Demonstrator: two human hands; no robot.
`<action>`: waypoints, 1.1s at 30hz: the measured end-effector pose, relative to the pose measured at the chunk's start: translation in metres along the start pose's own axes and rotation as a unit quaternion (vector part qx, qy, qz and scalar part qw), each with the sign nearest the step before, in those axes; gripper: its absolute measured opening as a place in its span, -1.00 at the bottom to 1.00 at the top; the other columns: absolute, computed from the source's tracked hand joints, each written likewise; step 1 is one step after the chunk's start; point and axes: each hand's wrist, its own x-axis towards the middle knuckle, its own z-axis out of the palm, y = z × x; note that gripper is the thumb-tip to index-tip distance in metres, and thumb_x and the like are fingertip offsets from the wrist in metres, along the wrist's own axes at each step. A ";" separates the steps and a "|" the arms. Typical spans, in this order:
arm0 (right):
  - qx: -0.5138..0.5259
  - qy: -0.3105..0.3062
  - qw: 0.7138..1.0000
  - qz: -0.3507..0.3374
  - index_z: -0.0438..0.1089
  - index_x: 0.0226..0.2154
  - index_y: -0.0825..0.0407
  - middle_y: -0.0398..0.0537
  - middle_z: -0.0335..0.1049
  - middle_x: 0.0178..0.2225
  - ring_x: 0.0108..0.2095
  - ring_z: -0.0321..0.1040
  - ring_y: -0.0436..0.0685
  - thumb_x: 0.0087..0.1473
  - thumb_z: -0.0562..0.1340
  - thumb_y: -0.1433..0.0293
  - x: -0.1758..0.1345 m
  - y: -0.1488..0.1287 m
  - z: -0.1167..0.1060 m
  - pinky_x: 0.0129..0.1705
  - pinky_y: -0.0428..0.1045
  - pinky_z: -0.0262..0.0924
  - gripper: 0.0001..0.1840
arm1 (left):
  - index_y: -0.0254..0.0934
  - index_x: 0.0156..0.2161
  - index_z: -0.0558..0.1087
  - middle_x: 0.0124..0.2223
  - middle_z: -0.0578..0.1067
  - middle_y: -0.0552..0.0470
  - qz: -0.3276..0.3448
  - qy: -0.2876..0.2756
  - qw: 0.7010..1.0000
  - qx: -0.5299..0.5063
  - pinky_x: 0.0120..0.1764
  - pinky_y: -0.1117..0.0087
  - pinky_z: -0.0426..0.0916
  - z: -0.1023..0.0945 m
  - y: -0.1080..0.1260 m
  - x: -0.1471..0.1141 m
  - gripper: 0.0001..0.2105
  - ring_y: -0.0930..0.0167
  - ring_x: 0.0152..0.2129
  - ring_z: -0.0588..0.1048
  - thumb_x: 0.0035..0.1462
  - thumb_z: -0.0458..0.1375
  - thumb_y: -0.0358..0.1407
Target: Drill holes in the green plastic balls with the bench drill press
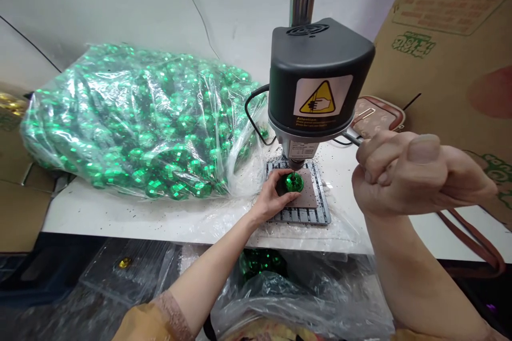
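Under the black bench drill press (316, 80), my left hand (275, 194) grips a shiny green mirrored ball (295, 182) between thumb and fingers. The ball rests on a square brown pad (310, 200) on the slotted grey base plate (325, 216). The drill's tip comes down to the top of the ball; whether it has gone in I cannot tell. Raised at the right, my right hand (416, 170) is closed around the drill press's metal feed lever (352, 136), and its grip end is hidden in the fist.
A large clear bag of green mirrored balls (136, 128) fills the table's left side. More green balls (264, 262) lie in an open plastic bag below the table edge. Cardboard boxes (452, 64) stand at the right, beside a patterned purse (378, 112). Dark shavings litter the white table (132, 218).
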 end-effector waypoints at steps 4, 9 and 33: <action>0.027 -0.008 0.999 -0.025 -0.11 -0.49 0.04 -0.32 -0.11 -0.63 -0.64 -0.18 -0.16 0.42 0.29 0.43 0.000 0.004 -0.002 -0.60 -0.05 -0.17 -0.40 | -0.13 0.26 0.58 0.28 0.67 -0.20 -0.003 0.003 1.000 -0.009 0.38 -0.08 0.51 0.001 0.001 0.000 -0.34 0.00 0.25 0.65 0.16 0.67 -0.03; 0.050 -0.049 0.997 0.016 -0.17 -0.56 0.01 -0.30 -0.09 -0.68 -0.69 -0.13 -0.08 0.41 0.32 0.35 -0.005 0.006 -0.011 -0.63 0.05 -0.17 -0.29 | -0.13 0.25 0.59 0.25 0.68 -0.17 -0.010 0.003 1.000 -0.001 0.37 -0.05 0.52 0.001 0.002 0.000 -0.36 0.01 0.24 0.65 0.16 0.67 -0.04; 0.077 -0.129 0.983 -0.101 -0.02 -0.41 -0.05 -0.35 -0.06 -0.56 -0.66 -0.04 -0.12 0.33 0.21 0.63 -0.013 0.009 -0.028 -0.59 0.00 -0.06 -0.55 | -0.14 0.23 0.60 0.21 0.67 -0.15 -0.013 0.013 0.999 -0.040 0.32 0.00 0.49 0.003 0.003 -0.001 -0.33 0.04 0.20 0.64 0.11 0.68 0.02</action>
